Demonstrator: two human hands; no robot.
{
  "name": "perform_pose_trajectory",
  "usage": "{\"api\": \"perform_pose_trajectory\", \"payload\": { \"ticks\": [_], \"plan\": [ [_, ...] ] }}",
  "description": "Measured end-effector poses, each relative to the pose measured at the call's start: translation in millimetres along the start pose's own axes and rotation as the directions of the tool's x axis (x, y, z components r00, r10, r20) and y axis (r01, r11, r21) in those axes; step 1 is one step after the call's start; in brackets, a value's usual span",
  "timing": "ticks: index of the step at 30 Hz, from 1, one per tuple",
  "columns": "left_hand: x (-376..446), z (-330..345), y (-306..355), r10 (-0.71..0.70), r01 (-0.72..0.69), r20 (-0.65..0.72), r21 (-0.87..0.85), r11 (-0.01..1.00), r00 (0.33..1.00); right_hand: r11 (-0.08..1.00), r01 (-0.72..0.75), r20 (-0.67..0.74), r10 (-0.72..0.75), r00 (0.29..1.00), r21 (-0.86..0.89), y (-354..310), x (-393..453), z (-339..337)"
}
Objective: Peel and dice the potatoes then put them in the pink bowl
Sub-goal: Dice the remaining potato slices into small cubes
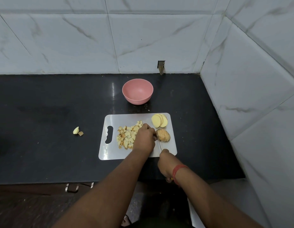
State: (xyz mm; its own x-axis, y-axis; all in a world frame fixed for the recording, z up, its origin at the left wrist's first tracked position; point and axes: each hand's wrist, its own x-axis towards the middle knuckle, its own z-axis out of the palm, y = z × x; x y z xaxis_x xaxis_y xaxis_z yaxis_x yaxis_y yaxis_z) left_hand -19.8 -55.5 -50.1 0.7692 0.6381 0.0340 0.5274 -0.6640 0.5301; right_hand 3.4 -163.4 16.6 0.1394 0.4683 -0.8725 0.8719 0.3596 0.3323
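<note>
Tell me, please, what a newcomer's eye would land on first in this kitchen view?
Probably the white cutting board on the dark counter, where the left hand steadies a potato while the right hand works a knife. Diced pieces lie left of the hands, slices at the far right corner. Behind stands the empty pink bowl.

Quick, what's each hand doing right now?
Left hand: fingers hold the potato piece steady on the cutting board.
Right hand: grips the knife.
</note>
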Motion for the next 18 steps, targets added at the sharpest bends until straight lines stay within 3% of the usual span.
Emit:
{"api": "perform_pose_trajectory", "payload": {
  "ticks": [4, 8, 10, 11, 12, 13, 15, 18],
  "plan": [
    [0, -1, 1, -0.024, 0.024, 0.009, -0.011, 1.000, 1.000, 0.996, -0.002, 0.018, 0.000, 1.000, 0.085, -8, -4, 9],
    [1, -4, 6, -0.035, 0.035, 0.024, 0.000, 0.999, 0.999, 0.887, -0.077, 0.014, 0.080, 0.997, 0.455, -14, -7, 22],
    [1, -6, 7, -0.009, 0.008, 0.044, 0.012, 1.000, 0.999, 0.683, -0.190, 0.033, 0.236, 0.971, 0.705, -20, -14, 35],
    [0, -7, 7, 0.010, -0.011, 0.052, 0.010, 1.000, 0.999, 0.523, -0.189, -0.005, 0.348, 0.938, 0.831, -24, -18, 39],
    [0, -8, 8, 0.026, -0.026, 0.057, 0.003, 1.000, 0.998, 0.222, -0.123, 0.007, 0.461, 0.888, 0.967, -28, -18, 46],
    [-1, -8, 8, 0.035, -0.035, 0.059, 0.002, 0.999, 0.998, 0.054, -0.018, -0.013, 0.524, 0.851, 0.998, -29, -20, 50],
    [-2, -7, 8, 0.034, -0.035, 0.049, 0.004, 0.999, 0.998, -0.051, 0.107, -0.045, 0.673, 0.738, 0.993, -17, -20, 59],
    [-2, -4, 8, 0.024, -0.024, 0.030, 0.013, 1.000, 0.999, -0.143, 0.239, -0.050, 0.754, 0.655, 0.960, 3, -11, 57]
  ]
}}
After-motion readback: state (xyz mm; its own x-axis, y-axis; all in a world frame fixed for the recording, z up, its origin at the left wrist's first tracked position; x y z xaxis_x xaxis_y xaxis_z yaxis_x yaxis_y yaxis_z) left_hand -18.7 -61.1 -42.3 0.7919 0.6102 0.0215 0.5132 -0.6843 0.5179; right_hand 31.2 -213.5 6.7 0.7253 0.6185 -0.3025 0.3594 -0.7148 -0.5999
